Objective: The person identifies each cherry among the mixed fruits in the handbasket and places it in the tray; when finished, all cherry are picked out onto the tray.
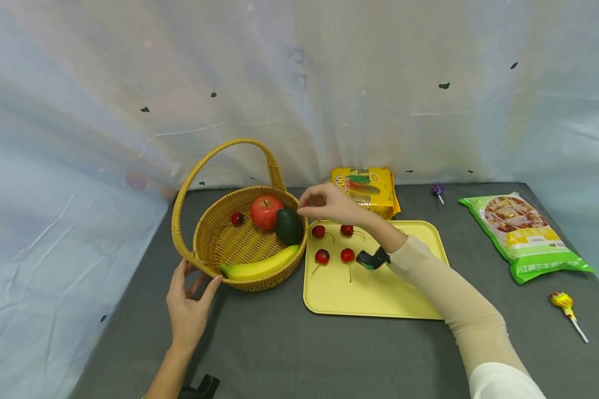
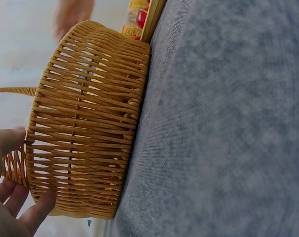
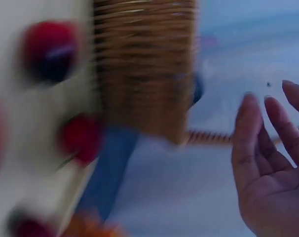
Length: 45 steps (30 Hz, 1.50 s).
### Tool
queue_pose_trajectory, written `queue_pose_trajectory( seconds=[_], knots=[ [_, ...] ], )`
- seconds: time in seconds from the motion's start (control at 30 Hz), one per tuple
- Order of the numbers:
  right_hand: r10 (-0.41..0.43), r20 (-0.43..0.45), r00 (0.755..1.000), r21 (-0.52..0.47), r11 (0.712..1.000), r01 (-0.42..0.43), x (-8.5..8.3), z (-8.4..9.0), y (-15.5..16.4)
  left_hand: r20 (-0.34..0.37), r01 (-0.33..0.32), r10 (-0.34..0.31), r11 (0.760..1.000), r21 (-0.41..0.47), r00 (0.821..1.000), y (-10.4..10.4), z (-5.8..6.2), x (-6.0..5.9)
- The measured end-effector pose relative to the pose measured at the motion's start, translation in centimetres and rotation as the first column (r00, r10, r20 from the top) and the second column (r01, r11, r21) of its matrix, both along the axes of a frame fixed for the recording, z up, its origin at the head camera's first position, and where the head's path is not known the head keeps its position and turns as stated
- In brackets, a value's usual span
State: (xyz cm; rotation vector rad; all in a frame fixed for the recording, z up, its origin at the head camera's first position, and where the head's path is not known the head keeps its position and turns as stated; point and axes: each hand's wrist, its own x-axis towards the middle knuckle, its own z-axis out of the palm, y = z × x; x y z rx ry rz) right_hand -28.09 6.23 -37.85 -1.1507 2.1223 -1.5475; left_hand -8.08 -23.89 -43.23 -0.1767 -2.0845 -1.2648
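A wicker basket point(image 1: 249, 284) with a tall arched handle holds a red apple point(image 1: 265, 213), a dark green avocado point(image 1: 289, 226), a banana point(image 1: 262, 266) and one cherry point(image 1: 237, 219). My left hand point(image 1: 187, 305) grips its near left rim where the handle joins; in the left wrist view, thumb and fingers lie around that joint. Over the basket's right rim, beside the avocado, my right hand point(image 1: 335, 204) hovers with loosely bent fingers and nothing in them. Several stemmed cherries point(image 1: 347, 255) lie on the yellow tray point(image 1: 349, 299), beneath the right forearm.
Behind the tray stands a yellow packet point(image 1: 366, 191). Farther right lie a purple lollipop point(image 1: 437, 192), a green and white food bag point(image 1: 526, 233) and a yellow lollipop point(image 1: 563, 302). A pale plastic sheet point(image 1: 329, 100) hangs behind the grey tabletop point(image 1: 279, 349).
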Motion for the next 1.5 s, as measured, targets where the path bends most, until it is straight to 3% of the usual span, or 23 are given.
queue_pose_trajectory(
  seconds=[0.23, 0.47, 0.6, 0.83, 1.0, 1.27, 1.5],
  knots=[
    [0.086, 0.111, 0.99, -0.009, 0.996, -0.086, -1.8, 2.4, -11.1, -0.047, 0.0, -0.001, 1.0, -0.017, 0.999, -0.5, 0.0, 0.0],
    [0.061, 0.193, 0.979, 0.105, 0.991, -0.082, -1.8, 1.1, -16.7, -0.055, 0.02, -0.021, 1.0, -0.024, 0.998, -0.2, -0.4, -0.3],
    [0.04, 0.184, 0.982, 0.195, 0.978, -0.077, -1.9, 0.0, -17.8, -0.056, 0.027, -0.028, 0.999, -0.022, 0.998, 0.0, -0.4, -0.4],
    [0.06, 0.217, 0.974, 0.253, 0.96, -0.115, -1.7, -1.1, -18.2, -0.066, 0.038, -0.038, 0.999, -0.01, 0.997, 0.2, -0.3, -0.4],
    [0.066, 0.195, 0.979, 0.313, 0.942, -0.126, -1.6, -1.5, -18.6, -0.06, 0.037, -0.038, 0.999, -0.009, 0.997, 0.2, -0.3, -0.4],
    [0.119, 0.147, 0.982, 0.446, 0.878, -0.173, -1.3, -1.7, -19.1, -0.062, 0.035, -0.035, 0.999, -0.011, 0.997, 0.2, -0.3, -0.2],
    [0.215, 0.058, 0.975, 0.587, 0.782, -0.207, -1.0, -2.1, -19.5, -0.065, 0.021, -0.022, 1.0, -0.019, 0.998, 0.0, -0.2, -0.1]
  ],
)
